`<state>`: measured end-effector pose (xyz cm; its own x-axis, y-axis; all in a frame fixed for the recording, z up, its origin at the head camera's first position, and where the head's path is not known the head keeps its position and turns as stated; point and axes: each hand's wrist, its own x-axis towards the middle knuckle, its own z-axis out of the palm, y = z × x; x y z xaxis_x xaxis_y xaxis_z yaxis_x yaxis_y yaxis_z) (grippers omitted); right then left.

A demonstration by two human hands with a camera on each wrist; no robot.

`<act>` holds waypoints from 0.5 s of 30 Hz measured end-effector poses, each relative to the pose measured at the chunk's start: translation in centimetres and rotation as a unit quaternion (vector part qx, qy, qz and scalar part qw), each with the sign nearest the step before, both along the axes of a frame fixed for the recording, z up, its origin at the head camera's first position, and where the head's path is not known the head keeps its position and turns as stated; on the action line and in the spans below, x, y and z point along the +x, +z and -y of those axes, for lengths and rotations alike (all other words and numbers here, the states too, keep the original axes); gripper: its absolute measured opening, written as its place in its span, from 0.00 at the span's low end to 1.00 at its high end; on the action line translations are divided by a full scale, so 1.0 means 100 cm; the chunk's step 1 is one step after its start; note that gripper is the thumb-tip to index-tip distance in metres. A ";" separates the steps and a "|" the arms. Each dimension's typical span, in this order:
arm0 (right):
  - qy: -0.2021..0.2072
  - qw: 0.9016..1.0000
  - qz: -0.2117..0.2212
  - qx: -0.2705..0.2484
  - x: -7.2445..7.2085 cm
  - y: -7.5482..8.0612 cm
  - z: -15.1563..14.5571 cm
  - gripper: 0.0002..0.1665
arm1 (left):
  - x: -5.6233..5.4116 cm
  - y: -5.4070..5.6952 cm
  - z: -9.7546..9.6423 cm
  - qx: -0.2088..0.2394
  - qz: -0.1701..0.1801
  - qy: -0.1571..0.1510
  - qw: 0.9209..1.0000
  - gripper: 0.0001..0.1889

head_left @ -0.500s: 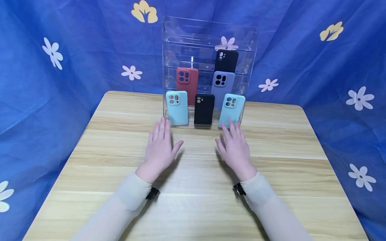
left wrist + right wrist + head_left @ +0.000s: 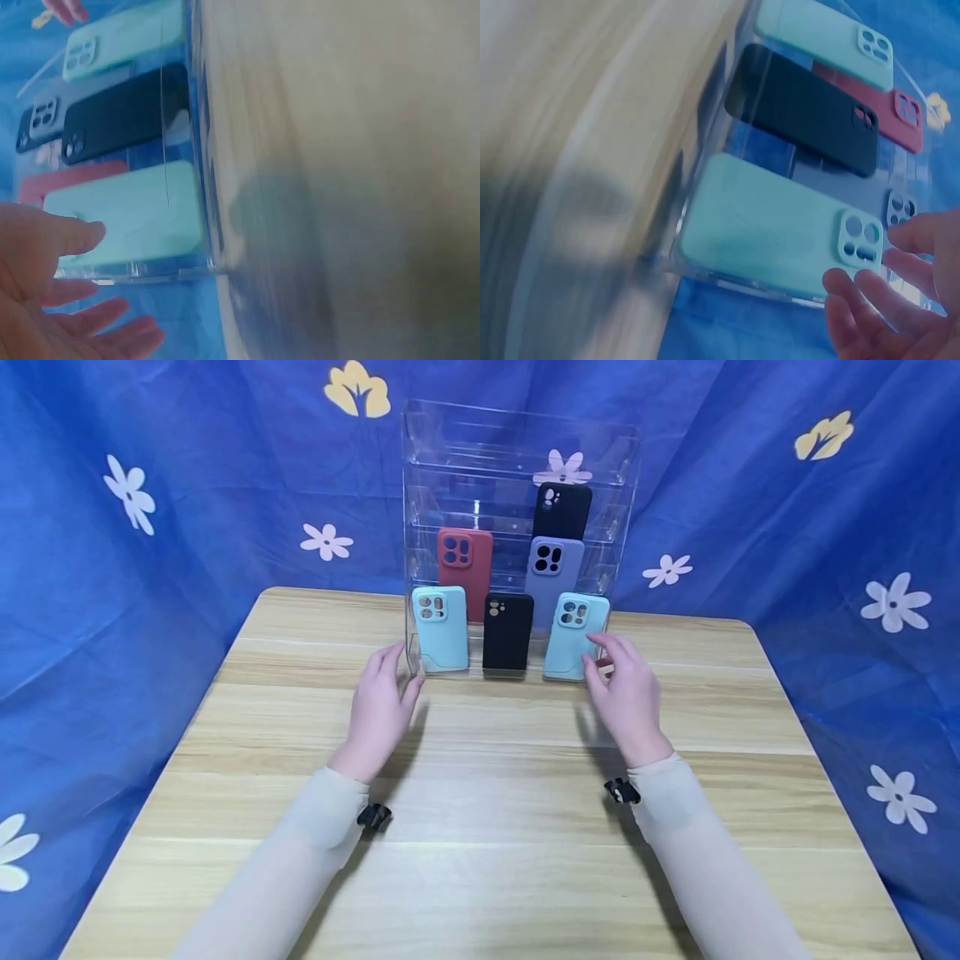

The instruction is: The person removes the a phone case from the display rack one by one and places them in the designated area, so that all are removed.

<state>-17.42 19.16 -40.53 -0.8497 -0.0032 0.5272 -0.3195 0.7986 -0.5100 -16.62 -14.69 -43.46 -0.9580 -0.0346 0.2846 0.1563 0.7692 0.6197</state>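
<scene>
A clear tiered display rack (image 2: pixel 517 413) holds several phone cases, leaning upright. Along its bottom tier stand a left light-blue case (image 2: pixel 446 639), a black case (image 2: pixel 507 639) and a right light-blue case (image 2: pixel 564 647). My left hand (image 2: pixel 378 710) is at the rack's lower left side; in the left wrist view its thumb (image 2: pixel 82 236) overlaps the left light-blue case, with the loose fingers outside the side wall. At the lower right side, my right hand (image 2: pixel 632 697) has its fingers and thumb bent apart, holding nothing.
Higher tiers bear a red case (image 2: pixel 476 585), a lavender case (image 2: pixel 555 589) and another black case (image 2: pixel 564 518). The rack stands at the back of a wooden table (image 2: pixel 495 827). Behind it hangs a blue flowered curtain (image 2: pixel 247 468).
Both hands have lifted from lying flat, palms down. The left has shifted left toward the rack's side; the right has moved right and forward, its fingers now bent.
</scene>
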 end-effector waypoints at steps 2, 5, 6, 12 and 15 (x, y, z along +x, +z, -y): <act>-0.003 1.000 0.006 -0.020 -0.003 0.002 -0.003 0.19 | -0.006 0.000 0.003 0.021 0.001 0.006 1.000 0.32; -0.008 0.999 0.011 -0.039 -0.008 0.003 -0.007 0.19 | -0.015 0.001 0.006 0.047 -0.001 0.010 0.999 0.30; -0.008 0.999 0.011 -0.044 -0.009 0.004 -0.008 0.19 | -0.017 0.000 0.007 0.058 -0.003 0.010 0.998 0.29; -0.004 0.998 0.012 -0.062 -0.018 0.015 -0.013 0.19 | -0.028 -0.004 0.010 0.156 0.003 0.004 0.988 0.22; -0.002 0.998 0.009 -0.069 -0.026 0.022 -0.015 0.19 | -0.033 -0.008 0.012 0.194 0.009 0.011 0.981 0.18</act>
